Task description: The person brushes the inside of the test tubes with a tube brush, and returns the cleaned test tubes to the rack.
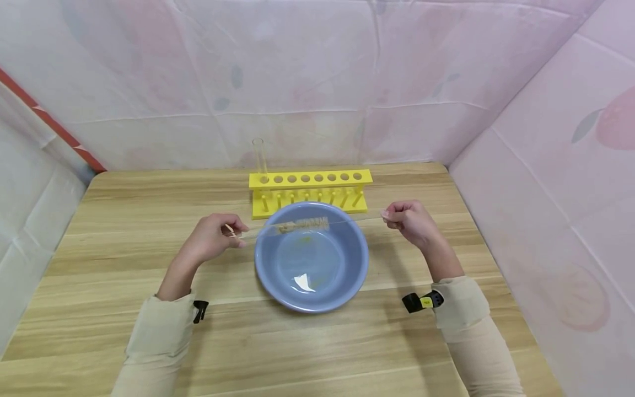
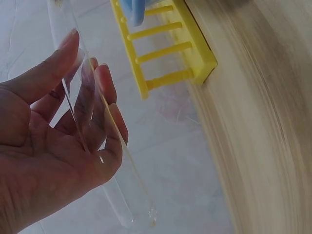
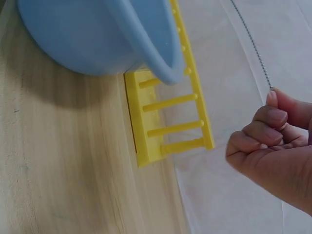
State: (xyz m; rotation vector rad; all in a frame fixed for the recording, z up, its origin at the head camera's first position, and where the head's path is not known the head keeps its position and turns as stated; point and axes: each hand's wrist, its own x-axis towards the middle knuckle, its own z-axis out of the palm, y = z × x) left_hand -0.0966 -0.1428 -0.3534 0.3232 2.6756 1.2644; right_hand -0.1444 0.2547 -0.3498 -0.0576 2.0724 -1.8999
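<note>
Clear glass tube (image 2: 126, 192) gripped in left hand (image 1: 213, 236), tan wire-handled brush (image 1: 313, 223) pinched in right hand (image 1: 411, 223); likely mid-brushing, toward tabletop's (image 1: 238, 339) far edge.

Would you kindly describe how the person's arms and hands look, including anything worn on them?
The left hand and right hand are ungloved. The left sleeve and right sleeve are plain pale beige. A small black device with a yellow label sits at the right sleeve's end; a black piece shows at the left one's. The label's print is too small to read.
</note>
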